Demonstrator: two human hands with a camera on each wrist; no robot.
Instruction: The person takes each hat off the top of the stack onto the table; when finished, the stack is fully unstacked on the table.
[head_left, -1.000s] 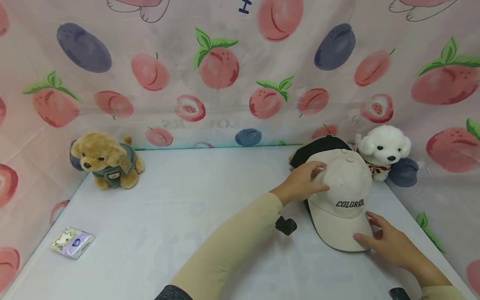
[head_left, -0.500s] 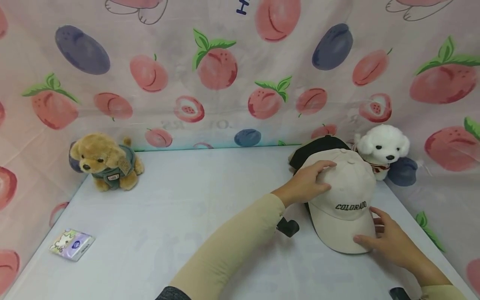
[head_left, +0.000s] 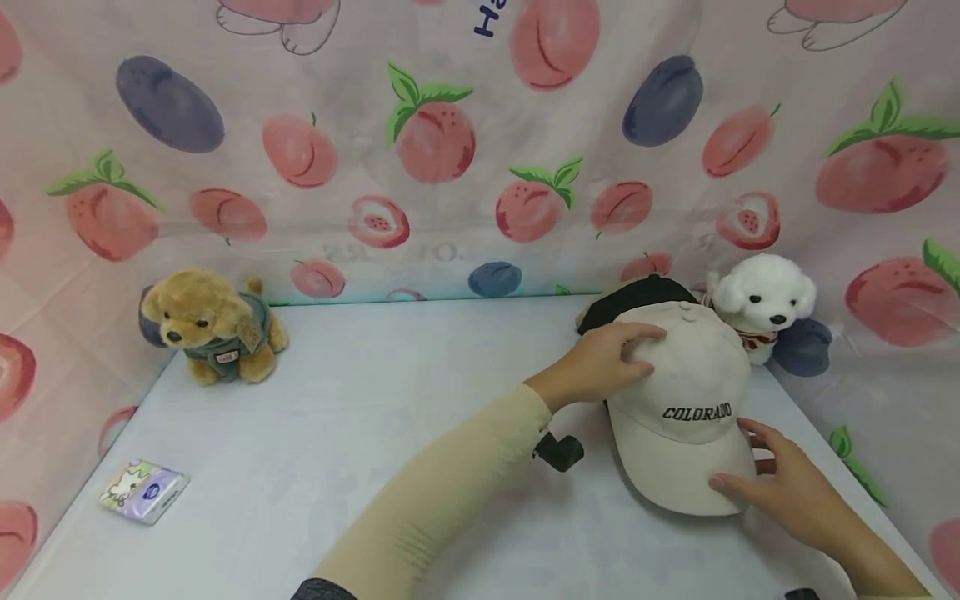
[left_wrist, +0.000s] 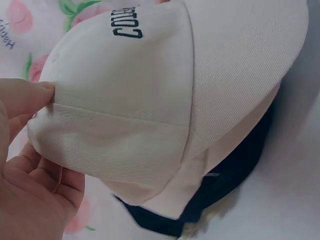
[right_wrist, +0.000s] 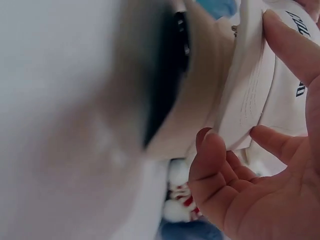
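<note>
A white baseball cap with COLORADO on its front sits at the right of the table, brim towards me. My left hand grips the left side of its crown; in the left wrist view the thumb is on top and the fingers are curled below. At the brim's right edge, my right hand has its thumb on top, and the right wrist view shows fingers curled at the brim's edge. Under the white cap show a beige layer and a dark cap, mostly hidden.
Behind the caps on the right sits a white plush dog. A brown plush dog is at the back left, with a purple tissue pack nearer on the white table. Fruit-print cloth hangs behind and along the sides.
The white cap has shifted slightly towards me with both hands on it. My right fingers have come further round the brim's edge.
</note>
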